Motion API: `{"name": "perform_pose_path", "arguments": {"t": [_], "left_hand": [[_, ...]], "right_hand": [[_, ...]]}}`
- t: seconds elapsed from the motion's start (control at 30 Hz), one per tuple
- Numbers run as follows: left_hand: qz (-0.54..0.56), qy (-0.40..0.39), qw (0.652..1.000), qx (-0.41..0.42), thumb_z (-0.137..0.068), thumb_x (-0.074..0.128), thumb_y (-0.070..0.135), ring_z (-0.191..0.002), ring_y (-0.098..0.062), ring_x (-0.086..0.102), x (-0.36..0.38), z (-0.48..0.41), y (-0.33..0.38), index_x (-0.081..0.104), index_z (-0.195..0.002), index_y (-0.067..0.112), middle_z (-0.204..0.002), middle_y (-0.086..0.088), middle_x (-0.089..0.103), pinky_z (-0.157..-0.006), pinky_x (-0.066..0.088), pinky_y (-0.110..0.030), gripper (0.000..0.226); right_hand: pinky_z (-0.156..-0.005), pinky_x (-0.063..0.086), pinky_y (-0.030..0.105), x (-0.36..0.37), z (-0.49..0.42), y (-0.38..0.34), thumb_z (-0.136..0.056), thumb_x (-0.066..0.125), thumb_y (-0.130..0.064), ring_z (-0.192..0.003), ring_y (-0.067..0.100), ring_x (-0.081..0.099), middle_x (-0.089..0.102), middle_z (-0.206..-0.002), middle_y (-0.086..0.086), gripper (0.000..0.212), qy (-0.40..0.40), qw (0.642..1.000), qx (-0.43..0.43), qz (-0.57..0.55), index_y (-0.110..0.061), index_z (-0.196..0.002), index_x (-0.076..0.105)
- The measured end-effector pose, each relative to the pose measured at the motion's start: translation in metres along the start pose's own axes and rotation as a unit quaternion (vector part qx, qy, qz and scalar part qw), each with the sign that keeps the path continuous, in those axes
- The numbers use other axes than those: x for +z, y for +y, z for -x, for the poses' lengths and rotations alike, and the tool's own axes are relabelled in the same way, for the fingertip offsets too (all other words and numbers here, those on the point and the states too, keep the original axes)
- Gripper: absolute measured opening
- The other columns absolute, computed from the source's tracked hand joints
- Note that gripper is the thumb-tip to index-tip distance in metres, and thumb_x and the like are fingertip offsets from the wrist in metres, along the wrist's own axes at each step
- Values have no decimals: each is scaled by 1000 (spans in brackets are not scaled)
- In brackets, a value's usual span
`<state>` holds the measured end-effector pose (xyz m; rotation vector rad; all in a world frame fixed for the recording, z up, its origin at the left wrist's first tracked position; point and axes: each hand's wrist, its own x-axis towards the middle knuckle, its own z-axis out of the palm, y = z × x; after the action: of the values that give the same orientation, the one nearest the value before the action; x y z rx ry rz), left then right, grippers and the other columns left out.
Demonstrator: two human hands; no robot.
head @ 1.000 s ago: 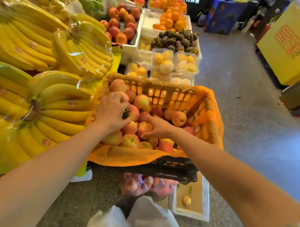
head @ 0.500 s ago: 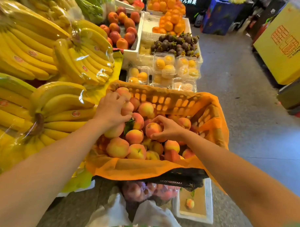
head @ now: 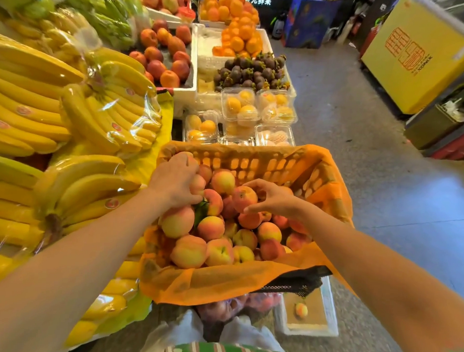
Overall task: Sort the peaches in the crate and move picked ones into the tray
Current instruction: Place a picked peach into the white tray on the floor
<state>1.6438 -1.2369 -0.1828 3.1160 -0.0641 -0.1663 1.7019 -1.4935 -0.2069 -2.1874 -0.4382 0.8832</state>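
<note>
Bunches of bananas (head: pixel 43 111) in clear wrap were stacked at the left. Beside them, a crate (head: pixel 252 163) lined with orange netting (head: pixel 222 283) was heaped with peaches (head: pixel 210 227). At its far left corner the left hand (head: pixel 175 181) was laid over the pile, its fingers curled round a pale peach (head: pixel 197 184). Towards the middle, a red peach (head: pixel 244 198) was pinched between the thumb and curled fingers of the right hand (head: pixel 274 201). Beyond the crate, clear boxes (head: pixel 240 107) were filled with yellow fruit. On the floor at the near right, a white tray (head: pixel 332 313) was seen with a single peach (head: pixel 301 310) in it.
</note>
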Motion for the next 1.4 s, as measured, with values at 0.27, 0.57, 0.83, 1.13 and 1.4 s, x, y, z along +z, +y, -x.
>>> {"name": "perform_pose_path", "arguments": {"t": [0.27,0.57,0.83,1.13,1.4], "left_hand": [[392,-146,907,-33,-76,60,68,-87,-14,66,-21,-14,56,56,-124,23,-115,-1,62,-80,56,-37,66],[608,-56,784,-116,-69,77,48,-80,-23,69,-28,-18,36,59,-117,17,-98,-7,68,-74,57,-39,60],[599,56,789,-125,-74,76,42,-61,-15,58,-26,-19,-18,64,-102,14,-83,-8,66,-51,45,-17,42],[616,33,780,-102,-75,76,38,-73,-9,58,-11,-26,-35,64,-103,17,-89,-4,65,-51,45,-11,38],[620,9,782,-64,-63,72,57,-71,-12,62,-12,-38,-20,64,-113,19,-89,-2,66,-55,48,-22,63]], "right_hand": [[-95,53,35,-2,13,-11,-72,84,-25,-115,14,57,55,-129,-3,66,81,986,-58,-134,-25,-130,52],[-93,54,36,-15,1,-35,-87,64,1,-115,24,60,54,-132,9,56,7,969,-97,-225,-12,-138,44],[-83,57,38,24,-65,-38,-86,66,-43,-115,25,54,45,-140,11,75,51,993,94,-53,-8,-144,34],[-87,52,40,38,-77,-44,-88,59,-43,-106,29,58,54,-125,17,64,117,952,177,-222,-4,-135,42],[-70,52,28,-9,-32,-22,-91,47,-46,-85,24,63,66,-104,15,46,-61,887,176,-422,-9,-115,59]]}}
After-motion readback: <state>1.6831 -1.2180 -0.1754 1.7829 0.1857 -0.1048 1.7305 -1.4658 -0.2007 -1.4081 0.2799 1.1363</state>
